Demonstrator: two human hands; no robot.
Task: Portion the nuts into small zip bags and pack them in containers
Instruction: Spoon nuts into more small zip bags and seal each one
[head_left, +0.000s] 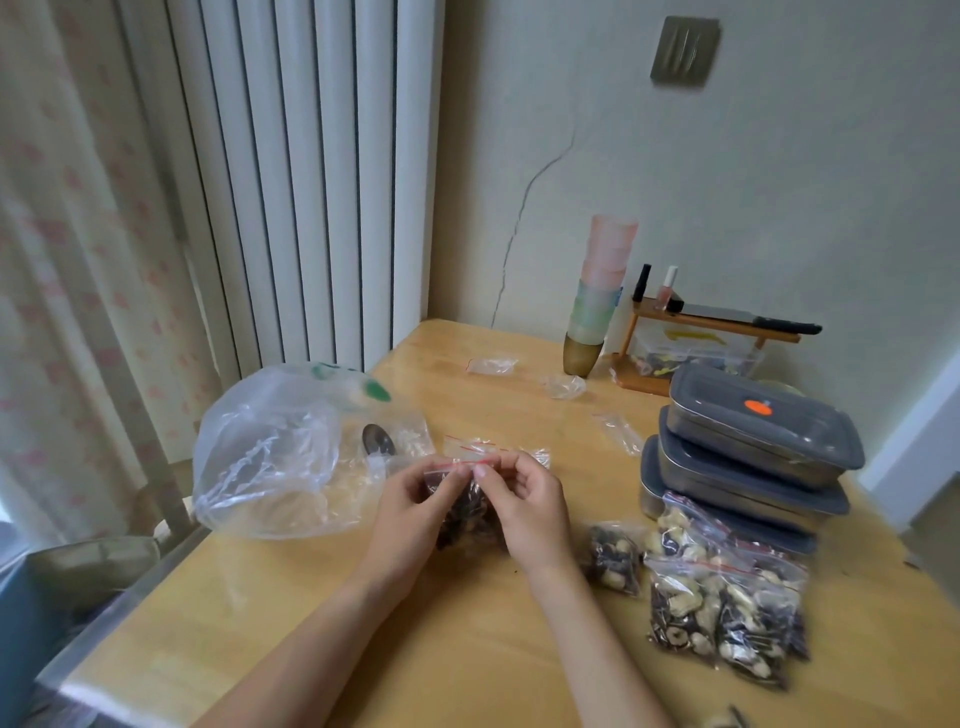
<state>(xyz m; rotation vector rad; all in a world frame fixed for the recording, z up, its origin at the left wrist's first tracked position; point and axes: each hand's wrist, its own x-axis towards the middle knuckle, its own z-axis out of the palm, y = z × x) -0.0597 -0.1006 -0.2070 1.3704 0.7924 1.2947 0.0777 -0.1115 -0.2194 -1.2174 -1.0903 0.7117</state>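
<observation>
Sealing step in hand. Left hand (415, 499) and right hand (524, 499) both pinched the red zip strip of a small zip bag (467, 512) of nuts, fingers (480, 470) grasping its top edge, bag hanging just above the bench (467, 649). Filled bags (722, 592) lay to the right, beside three stacked lidded containers (753, 447). Big nut bag (275, 457) sat left. Next, likely: press along the strip until closed, then set it with the others.

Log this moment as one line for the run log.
step: sealing zip bag | left hand: pinches strip | right hand: pinches strip | filled bags: beside containers, lids on
</observation>
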